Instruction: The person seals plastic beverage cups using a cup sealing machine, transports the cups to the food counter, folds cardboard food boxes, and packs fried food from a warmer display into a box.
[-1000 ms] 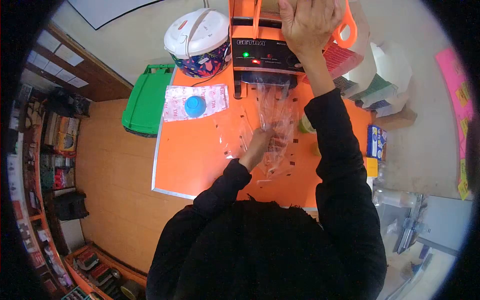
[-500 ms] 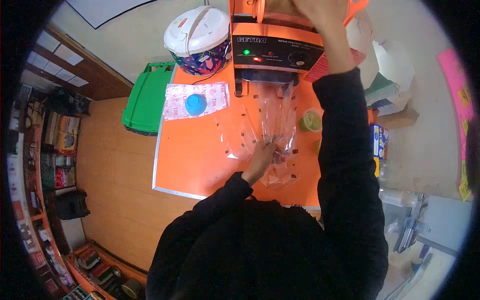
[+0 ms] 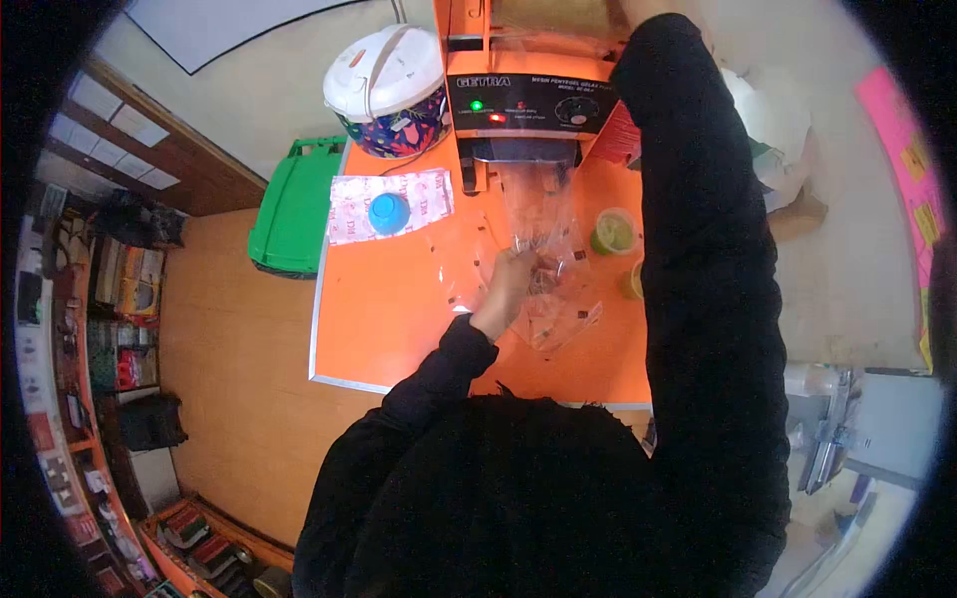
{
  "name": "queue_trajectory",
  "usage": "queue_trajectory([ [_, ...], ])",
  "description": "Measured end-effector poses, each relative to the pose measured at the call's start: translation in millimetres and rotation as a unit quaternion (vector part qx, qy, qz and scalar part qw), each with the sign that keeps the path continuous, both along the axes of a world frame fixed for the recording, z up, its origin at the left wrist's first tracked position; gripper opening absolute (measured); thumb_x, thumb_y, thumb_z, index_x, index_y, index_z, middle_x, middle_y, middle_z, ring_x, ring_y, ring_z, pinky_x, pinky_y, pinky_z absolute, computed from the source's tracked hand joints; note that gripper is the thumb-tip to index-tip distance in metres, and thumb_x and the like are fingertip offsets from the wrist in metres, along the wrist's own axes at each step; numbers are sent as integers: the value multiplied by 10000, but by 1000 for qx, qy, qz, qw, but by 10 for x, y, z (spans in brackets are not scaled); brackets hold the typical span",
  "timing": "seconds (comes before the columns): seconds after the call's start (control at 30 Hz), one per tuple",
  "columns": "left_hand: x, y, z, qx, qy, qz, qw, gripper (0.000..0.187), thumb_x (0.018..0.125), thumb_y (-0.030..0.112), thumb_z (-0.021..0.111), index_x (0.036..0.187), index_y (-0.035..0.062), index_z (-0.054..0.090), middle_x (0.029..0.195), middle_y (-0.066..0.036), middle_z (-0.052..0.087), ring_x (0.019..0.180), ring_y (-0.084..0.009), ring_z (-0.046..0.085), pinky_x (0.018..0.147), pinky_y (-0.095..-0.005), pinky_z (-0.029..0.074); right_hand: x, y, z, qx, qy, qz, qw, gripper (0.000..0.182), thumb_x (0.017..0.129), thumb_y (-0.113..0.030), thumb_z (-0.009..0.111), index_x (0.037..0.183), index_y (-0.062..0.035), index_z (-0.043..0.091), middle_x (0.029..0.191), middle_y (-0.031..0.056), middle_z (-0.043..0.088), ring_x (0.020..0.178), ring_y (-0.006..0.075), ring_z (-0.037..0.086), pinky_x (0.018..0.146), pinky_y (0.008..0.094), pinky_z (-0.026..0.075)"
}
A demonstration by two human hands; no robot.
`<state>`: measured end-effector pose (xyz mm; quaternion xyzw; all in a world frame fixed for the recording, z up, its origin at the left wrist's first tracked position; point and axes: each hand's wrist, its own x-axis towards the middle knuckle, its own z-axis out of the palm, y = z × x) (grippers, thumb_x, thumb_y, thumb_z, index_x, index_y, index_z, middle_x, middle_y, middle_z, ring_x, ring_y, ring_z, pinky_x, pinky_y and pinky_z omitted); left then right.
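Observation:
My left hand [image 3: 506, 289] is closed on clear plastic film [image 3: 538, 204] with small dark printed marks. From the front of the orange cup sealing machine [image 3: 533, 105] the film runs down to that hand, and its loose end lies crumpled on the orange table [image 3: 379, 319]. My right arm reaches up past the machine's right side. Only a sliver of my right hand [image 3: 643, 10] shows at the top edge, its fingers out of sight. A clear cup with green contents [image 3: 614, 231] stands right of the film, and a second cup [image 3: 632, 281] is partly behind my right sleeve.
A white-lidded rice cooker [image 3: 387, 90] stands left of the machine. In front of it, a blue cup [image 3: 389, 212] rests on a pink-and-white printed packet [image 3: 435, 194]. A green lidded bin [image 3: 299, 214] is beside the table's left edge. Crowded shelves [image 3: 120, 329] line the far left.
My left hand has moved slightly up and left with the film, which is now narrower and straighter. My right hand has slid right and mostly out of view at the top.

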<state>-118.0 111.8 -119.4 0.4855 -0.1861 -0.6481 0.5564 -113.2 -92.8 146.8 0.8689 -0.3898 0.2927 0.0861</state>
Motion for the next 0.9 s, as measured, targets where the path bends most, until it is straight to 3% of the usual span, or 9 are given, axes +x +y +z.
queue_trajectory([
  [0.3, 15, -103, -366, 18, -24, 3, 1000, 301, 837, 87, 321, 1046, 22, 527, 762, -55, 576, 581, -135, 532, 522, -242, 451, -40, -5, -92, -3, -11, 16, 1000, 473, 781, -374, 369, 809, 32, 609, 831, 227, 587, 804, 346, 566, 732, 415, 425],
  [0.43, -32, -92, -276, 46, -74, 44, 995, 281, 814, 74, 340, 981, 20, 561, 679, -35, 556, 522, -115, 494, 460, -240, 408, -57, 1, -106, -2, -14, 19, 1000, 461, 779, -369, 380, 809, 29, 610, 827, 222, 589, 798, 341, 569, 726, 411, 429],
  [0.63, -46, -141, -457, -4, -126, 68, 990, 250, 829, 84, 371, 917, 22, 597, 596, 20, 471, 480, -69, 405, 423, -210, 317, -50, -9, -124, -6, -20, 23, 1000, 442, 775, -361, 397, 809, 24, 612, 822, 215, 593, 789, 334, 573, 716, 407, 434],
  [0.9, -134, 12, -753, -31, -170, 71, 982, 239, 850, 85, 383, 928, 30, 602, 583, 42, 446, 476, -56, 378, 423, -201, 298, -83, -42, -198, -17, -25, 24, 999, 418, 771, -351, 419, 809, 17, 614, 814, 205, 597, 777, 324, 580, 702, 401, 442],
])
